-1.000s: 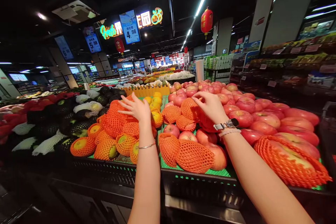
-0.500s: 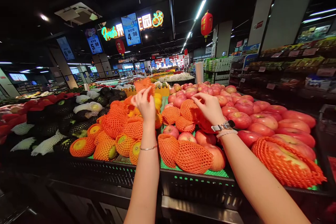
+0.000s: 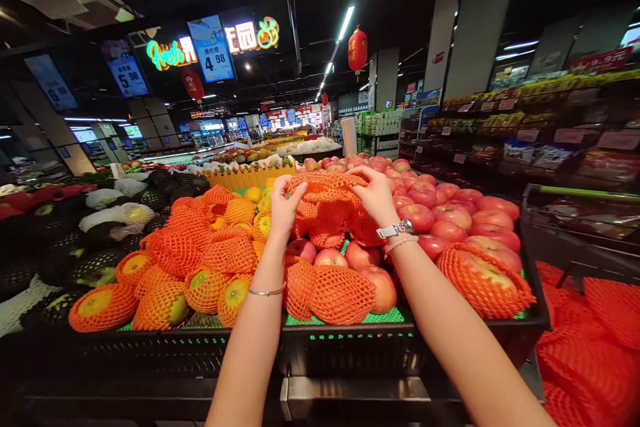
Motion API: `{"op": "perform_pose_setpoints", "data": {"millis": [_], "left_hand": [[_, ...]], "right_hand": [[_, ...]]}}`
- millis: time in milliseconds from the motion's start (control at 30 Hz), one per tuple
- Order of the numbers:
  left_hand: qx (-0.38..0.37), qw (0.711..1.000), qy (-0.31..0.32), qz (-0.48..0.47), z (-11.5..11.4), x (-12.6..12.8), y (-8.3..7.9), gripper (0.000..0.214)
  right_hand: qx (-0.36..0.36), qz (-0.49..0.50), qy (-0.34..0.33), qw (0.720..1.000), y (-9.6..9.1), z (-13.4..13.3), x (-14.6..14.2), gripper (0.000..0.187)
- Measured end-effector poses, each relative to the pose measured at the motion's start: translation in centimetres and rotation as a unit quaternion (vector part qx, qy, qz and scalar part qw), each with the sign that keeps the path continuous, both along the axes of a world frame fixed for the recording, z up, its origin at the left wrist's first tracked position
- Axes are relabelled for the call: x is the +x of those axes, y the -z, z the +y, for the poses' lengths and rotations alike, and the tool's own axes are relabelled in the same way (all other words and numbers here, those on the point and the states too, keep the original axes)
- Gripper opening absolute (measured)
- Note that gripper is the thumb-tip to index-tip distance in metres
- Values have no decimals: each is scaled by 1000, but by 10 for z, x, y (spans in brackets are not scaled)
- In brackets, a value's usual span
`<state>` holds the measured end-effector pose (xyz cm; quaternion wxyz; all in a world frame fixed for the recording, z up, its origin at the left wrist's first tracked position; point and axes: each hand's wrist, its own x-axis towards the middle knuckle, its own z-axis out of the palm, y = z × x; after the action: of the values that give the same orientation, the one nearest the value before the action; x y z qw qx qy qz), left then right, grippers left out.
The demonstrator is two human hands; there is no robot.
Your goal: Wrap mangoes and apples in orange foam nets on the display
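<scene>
My left hand (image 3: 284,208) and my right hand (image 3: 374,195) both grip an orange foam net sleeve (image 3: 324,188), stretched between them above the fruit stand. Under it lie more orange net sleeves (image 3: 327,233) on a pile of red apples (image 3: 440,213). Some apples at the front (image 3: 345,293) are wrapped in nets. My right wrist carries a watch and a bracelet, my left wrist a thin bangle.
Netted oranges or mangoes (image 3: 165,280) fill the black crate (image 3: 345,347) section to the left. Dark fruit in white nets (image 3: 100,213) lies further left. A heap of orange nets (image 3: 595,333) sits at the lower right by a cart (image 3: 580,213). Shelves line the right aisle.
My left hand lifted a net from the left pile and brought it across to my right hand; both now hold it stretched. The view shifted to the right.
</scene>
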<state>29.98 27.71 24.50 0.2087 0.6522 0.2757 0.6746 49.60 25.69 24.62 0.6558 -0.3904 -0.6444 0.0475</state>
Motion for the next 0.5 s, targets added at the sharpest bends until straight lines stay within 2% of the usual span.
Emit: {"op": "perform_pose_setpoints", "data": {"millis": [67,133,233,300,367,500], "left_hand": [[19,1000,8,0,-5,-1,-2,29],[20,997,71,15,-12,0,-4,30],[6,983,166,79,-19,6,-4,32],[-26,976,181,117,-19,10,-2,28],[-65,975,177,120,-16,14,0,20],[-85,977,166,107,-10,21,5,30]], "right_hand": [[-2,29,63,998,0,2,5,20],[-25,37,109,993,0,5,11,16],[-84,46,102,990,1,9,16,19],[-101,48,59,992,1,12,14,20],[-100,51,-13,994,1,15,9,19],[-86,91,-145,981,-2,18,-2,23]]}}
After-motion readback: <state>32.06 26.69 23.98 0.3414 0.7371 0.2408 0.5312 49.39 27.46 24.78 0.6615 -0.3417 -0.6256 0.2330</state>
